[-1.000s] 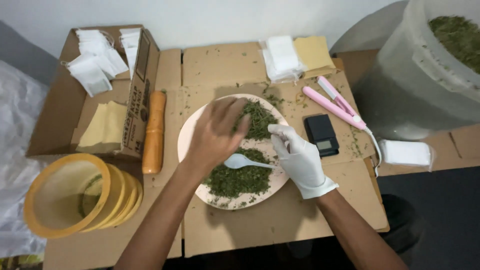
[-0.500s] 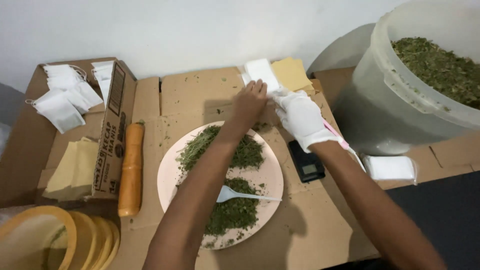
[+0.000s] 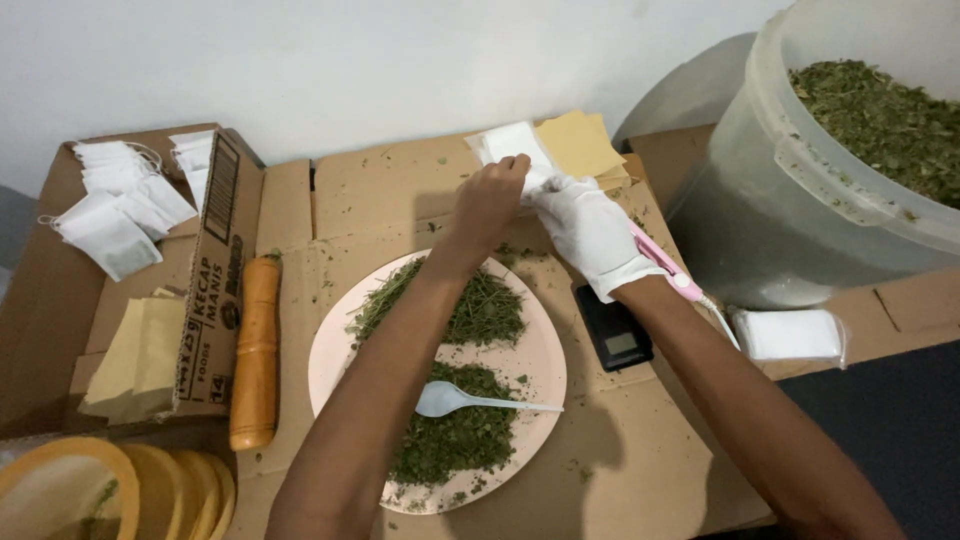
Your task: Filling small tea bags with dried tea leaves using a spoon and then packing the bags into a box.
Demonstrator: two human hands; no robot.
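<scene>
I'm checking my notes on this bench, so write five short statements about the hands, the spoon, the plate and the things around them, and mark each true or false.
1. Both hands reach to the stack of white bags at the far edge of the cardboard. True.
2. The left hand wears a white glove. False: it is bare; the right hand wears the glove.
3. The white spoon lies on the pink plate, in neither hand. True.
4. The small black scale sits left of the plate. False: it sits to the plate's right.
5. The big translucent tub is empty. False: it holds dried green herb.
</scene>
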